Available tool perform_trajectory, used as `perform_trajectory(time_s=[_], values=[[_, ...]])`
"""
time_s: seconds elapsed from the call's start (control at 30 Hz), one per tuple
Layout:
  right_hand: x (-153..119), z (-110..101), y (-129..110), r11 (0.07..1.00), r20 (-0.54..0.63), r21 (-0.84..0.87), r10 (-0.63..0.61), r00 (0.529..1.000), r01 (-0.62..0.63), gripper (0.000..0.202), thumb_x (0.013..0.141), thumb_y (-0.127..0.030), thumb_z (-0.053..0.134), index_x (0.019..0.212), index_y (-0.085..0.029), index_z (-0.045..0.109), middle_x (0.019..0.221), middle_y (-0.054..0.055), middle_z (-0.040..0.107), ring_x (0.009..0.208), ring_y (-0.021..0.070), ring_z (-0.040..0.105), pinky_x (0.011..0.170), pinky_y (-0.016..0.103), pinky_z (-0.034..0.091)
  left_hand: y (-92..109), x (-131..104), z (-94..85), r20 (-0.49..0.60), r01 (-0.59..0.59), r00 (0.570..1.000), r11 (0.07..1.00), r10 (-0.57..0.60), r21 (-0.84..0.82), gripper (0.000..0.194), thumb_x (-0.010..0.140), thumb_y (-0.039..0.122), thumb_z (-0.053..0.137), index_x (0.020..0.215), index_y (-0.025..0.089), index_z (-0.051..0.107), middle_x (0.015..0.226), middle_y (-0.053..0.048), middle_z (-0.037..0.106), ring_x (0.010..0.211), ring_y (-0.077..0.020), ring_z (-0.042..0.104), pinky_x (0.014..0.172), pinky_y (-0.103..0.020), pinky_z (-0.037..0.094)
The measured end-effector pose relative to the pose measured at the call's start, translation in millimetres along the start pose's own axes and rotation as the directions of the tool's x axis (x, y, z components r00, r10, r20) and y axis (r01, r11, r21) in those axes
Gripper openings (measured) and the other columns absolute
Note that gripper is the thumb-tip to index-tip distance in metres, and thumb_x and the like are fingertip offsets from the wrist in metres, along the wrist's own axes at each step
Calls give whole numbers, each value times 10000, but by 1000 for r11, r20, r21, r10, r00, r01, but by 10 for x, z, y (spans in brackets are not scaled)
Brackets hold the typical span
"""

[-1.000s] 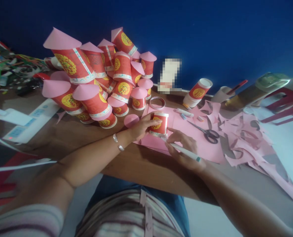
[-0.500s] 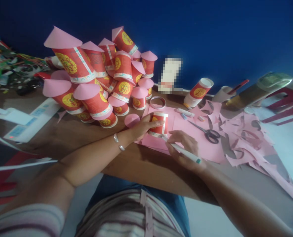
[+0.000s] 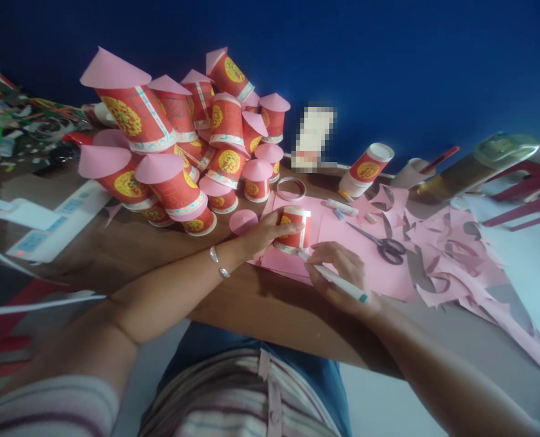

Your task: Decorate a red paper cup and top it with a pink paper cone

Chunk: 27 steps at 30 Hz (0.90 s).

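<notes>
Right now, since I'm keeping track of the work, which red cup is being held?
The red cup over the pink sheets, gripped by the left hand; no hand holds any of the others.

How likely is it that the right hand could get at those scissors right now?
Probably yes: the scissors lie just beyond the right hand, on pink paper, with nothing seen in between. It does hold a white pen, which it might have to put down.

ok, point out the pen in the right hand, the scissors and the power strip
white pen [image 3: 341, 281]: head view, middle of the barrel
scissors [image 3: 392, 251]: head view, the dark handles
power strip [image 3: 88, 197]: head view, bare white top, beyond the plugged-in adapter
</notes>
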State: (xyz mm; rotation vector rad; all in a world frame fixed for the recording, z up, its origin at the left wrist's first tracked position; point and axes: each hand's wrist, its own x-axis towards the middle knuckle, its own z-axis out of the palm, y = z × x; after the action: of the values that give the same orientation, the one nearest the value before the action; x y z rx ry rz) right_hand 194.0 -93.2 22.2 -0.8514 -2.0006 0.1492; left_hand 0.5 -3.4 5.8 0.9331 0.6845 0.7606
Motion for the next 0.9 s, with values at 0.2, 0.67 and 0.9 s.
perform_trajectory(time_s=[0.2, 0.67, 0.9], values=[[-14, 10, 14, 1000, 4, 2, 8, 1000, -8, 162, 938, -109, 679, 992, -254, 633, 817, 12, 737, 756, 196, 752, 683, 318, 603, -23, 12, -16, 10, -5, 1000, 1000, 5, -4, 743, 681, 452, 968, 1285, 166, 643, 1101, -95, 741, 875, -171, 685, 756, -290, 536], [-1, 3, -2, 999, 31, -6, 40, 999, -40, 128, 970, -126, 650, 970, -252, 625, 816, 9, 731, 719, 176, 723, 673, 308, 592, -14, 14, -3, -4, -17, 1000, 1000, 17, 7, 749, 636, 397, 990, 1267, 176, 651, 1125, -79, 733, 913, -168, 677, 800, -291, 543], [35, -35, -23, 999, 73, 26, 35, 997, -37, 133, 945, -126, 645, 955, -255, 618, 774, 6, 721, 720, 195, 735, 674, 318, 593, -56, 23, -43, 19, -22, 1000, 1000, 21, 17, 725, 689, 401, 955, 1303, 187, 634, 1130, -87, 741, 954, -189, 698, 837, -324, 546]])
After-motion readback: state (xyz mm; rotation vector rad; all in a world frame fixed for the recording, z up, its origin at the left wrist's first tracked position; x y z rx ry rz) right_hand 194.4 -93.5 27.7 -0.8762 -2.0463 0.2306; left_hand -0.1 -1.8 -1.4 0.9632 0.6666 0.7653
